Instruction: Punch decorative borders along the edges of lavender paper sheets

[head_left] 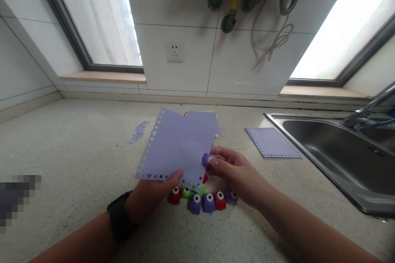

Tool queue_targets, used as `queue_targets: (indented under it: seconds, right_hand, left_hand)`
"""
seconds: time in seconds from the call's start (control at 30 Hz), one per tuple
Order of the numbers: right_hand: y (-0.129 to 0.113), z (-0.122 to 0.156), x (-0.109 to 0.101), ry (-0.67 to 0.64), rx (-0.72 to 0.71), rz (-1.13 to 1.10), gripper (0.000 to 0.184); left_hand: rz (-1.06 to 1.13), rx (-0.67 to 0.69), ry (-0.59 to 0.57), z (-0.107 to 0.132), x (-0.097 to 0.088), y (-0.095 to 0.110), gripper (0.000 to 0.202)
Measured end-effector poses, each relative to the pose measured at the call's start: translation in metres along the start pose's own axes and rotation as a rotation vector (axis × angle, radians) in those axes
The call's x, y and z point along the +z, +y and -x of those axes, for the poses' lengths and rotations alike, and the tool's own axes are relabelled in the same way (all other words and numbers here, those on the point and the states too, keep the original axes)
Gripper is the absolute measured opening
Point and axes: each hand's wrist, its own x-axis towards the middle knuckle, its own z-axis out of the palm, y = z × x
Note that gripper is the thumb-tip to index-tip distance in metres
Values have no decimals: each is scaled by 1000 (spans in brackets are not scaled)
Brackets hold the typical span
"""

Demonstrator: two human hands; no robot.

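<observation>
My left hand (pixel 166 181) grips a purple sheet of paper (pixel 180 144) by its lower edge, thumb on top, other fingers hidden beneath. Small punched shapes line the sheet's left and bottom edges. At the sheet's right edge, my right hand (pixel 231 168) is closed on a small purple craft punch (pixel 206 160), pinched between thumb and fingers. Whether the punch's slot is around the paper, I cannot tell. Below the sheet stand several more craft punches in purple (pixel 195 204), red (pixel 220 200) and green (pixel 186 192); the sheet partly covers some of them.
Behind the held sheet lies a stack of purple paper (pixel 203 121). A purple sheet with punched edges (pixel 274 142) rests beside the steel sink (pixel 327 144) on the right. Small purple scraps (pixel 139 132) are scattered left on the speckled countertop (pixel 92 144). A tiled wall stands behind.
</observation>
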Motion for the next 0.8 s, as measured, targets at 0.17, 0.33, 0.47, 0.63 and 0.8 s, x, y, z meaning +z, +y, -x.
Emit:
queue_targets:
  seconds: [0.17, 0.33, 0.47, 0.63, 0.8]
  right_hand:
    - [-1, 2, 2, -85, 9, 100, 23]
    - [-4, 6, 5, -77, 33, 129, 25]
    - [-4, 7, 5, -52, 67, 96, 30]
    - [-5, 8, 7, -31, 115, 37, 34]
    - [-7, 9, 9, -68, 117, 10, 31]
  left_hand:
    - [30, -21, 7, -5, 0, 9, 30]
    - [47, 0, -37, 0, 2, 11, 29]
    - [-101, 72, -105, 5, 2, 7, 22]
    - [-60, -9, -172, 11, -1, 17, 21]
    - [-24, -74, -229, 9, 0, 25, 18]
